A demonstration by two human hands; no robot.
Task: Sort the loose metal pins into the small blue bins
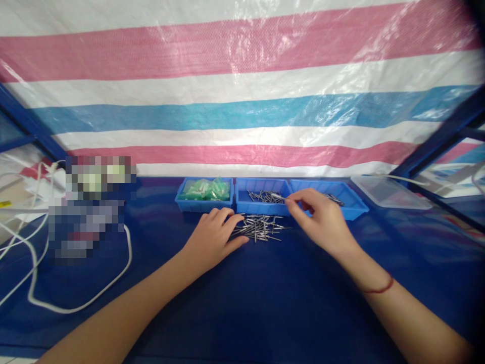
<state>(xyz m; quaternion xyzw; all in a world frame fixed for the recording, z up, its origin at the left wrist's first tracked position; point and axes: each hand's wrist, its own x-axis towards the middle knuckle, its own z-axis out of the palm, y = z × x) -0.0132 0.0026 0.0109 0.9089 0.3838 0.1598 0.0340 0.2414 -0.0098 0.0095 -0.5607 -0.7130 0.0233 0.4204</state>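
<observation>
Left hand (212, 235), centre of the frame: loosely open, thumb and forefinger apart at the left edge of a loose pile of metal pins (261, 228); we see its fingertips at the pins. Right hand (322, 220), right of centre: thumb and forefinger brought together above the near rim of the blue bins; we cannot tell whether a pin sits between them. Red cord (381, 290), lower right: one, round the right wrist. Pile: on the blue worktop (242, 303), mid-frame, between the two hands. Middle bin (261, 206), just behind the pile: holds more pins. Right bin (351, 198), partly behind the right hand: we note some pins inside. Left bin (204, 206), behind the left hand: green packets (204, 190). Clear plastic tray or lid (390, 192), right of the bins: lying flat. White cable (71, 310), lower left: one loop, near a pixelated patch. Striped sheet (242, 116), upper frame: pink, white and blue, filling our background
</observation>
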